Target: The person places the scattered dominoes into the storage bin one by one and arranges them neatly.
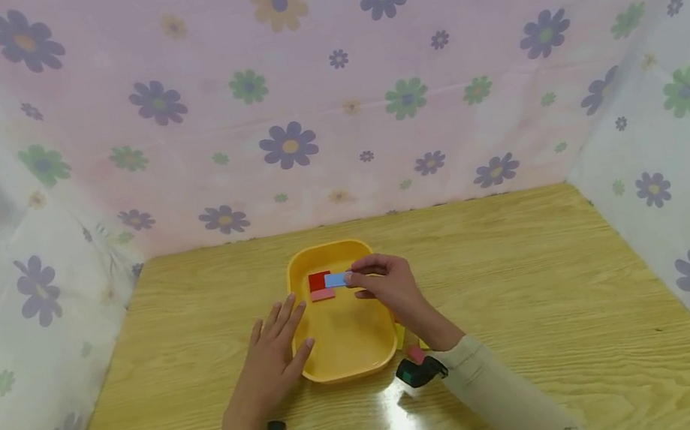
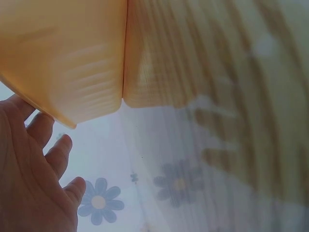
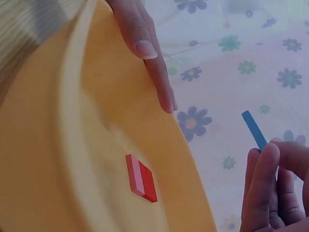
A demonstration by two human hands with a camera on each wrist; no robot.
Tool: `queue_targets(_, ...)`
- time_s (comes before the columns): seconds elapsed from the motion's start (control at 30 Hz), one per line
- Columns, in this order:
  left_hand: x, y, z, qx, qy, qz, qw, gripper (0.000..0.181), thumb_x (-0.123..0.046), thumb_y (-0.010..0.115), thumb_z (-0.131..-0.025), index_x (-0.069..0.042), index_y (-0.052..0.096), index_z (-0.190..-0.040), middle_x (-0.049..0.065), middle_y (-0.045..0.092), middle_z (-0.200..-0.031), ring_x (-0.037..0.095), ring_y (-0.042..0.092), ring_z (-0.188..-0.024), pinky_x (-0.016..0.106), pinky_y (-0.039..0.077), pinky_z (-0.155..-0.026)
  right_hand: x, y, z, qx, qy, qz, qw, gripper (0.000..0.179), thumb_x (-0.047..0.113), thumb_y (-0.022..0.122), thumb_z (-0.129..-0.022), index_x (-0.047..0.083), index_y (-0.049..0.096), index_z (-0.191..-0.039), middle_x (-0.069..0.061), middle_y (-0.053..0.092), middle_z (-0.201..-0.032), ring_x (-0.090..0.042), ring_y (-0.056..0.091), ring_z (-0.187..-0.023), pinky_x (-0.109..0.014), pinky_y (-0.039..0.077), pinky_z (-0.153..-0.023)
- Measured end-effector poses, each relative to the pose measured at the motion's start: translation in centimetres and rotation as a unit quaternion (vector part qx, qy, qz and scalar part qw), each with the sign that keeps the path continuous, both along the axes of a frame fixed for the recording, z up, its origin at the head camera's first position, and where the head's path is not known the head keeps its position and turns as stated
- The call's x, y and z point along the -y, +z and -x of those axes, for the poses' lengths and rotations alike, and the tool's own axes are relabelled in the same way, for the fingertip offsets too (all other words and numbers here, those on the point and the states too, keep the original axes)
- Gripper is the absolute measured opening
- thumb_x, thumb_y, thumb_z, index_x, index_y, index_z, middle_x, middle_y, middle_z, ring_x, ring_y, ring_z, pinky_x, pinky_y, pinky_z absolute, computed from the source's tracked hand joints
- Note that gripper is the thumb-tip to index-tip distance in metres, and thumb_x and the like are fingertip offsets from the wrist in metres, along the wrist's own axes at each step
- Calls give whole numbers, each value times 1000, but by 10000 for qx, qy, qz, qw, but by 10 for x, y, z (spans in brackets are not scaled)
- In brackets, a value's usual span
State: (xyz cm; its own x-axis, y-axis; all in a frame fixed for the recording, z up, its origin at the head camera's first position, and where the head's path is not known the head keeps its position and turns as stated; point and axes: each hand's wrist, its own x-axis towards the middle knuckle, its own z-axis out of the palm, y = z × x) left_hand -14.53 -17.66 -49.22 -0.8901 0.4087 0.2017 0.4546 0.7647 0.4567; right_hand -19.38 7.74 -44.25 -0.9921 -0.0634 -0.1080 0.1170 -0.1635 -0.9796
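My right hand pinches one end of a flat blue block above the yellow tub. Below it, toward the tub's far left part, a red block and a pink block lie side by side on the bottom. In the right wrist view the blue block sticks out from between thumb and fingers, raised over the tub. My left hand rests on the tub's left rim with fingers spread and fairly straight; in the left wrist view its fingertips are at the rim's edge.
Beside the tub's lower right side, partly hidden by my right forearm, lie a pink piece and yellow pieces. Black wrist cameras sit under both wrists. A flowered curtain stands behind the wooden table and along both sides.
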Motion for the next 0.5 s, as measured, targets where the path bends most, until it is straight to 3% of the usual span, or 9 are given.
queue_targets(0.2,-1,2,1,-9,18,67,10000,63,-41,53,-105,-14,37,-159,6,25,-168,39,25,-154,69,14,-119,12,0,14,-303,-34,-219,9993,17,8,79,-89,-3,71,-99,-12,73,-94,-22,75,-83,-37,63,-76)
queue_targets(0.37,0,2,2,-7,-14,49,10000,63,-40,53,-105,-13,37,-159,6,26,-168,38,25,-154,69,14,-119,20,-5,25,-617,-21,-727,9954,14,6,79,-88,-4,72,-95,-15,72,-93,-33,74,-87,-35,63,-72)
queue_targets(0.5,1,1,0,-32,-26,-18,10000,62,-39,54,-105,-12,38,-158,8,28,-167,39,26,-153,70,14,-119,27,-8,30,-727,121,-1205,9900,13,2,79,-86,-6,72,-93,-19,71,-91,-40,74,-84,-46,63,-74)
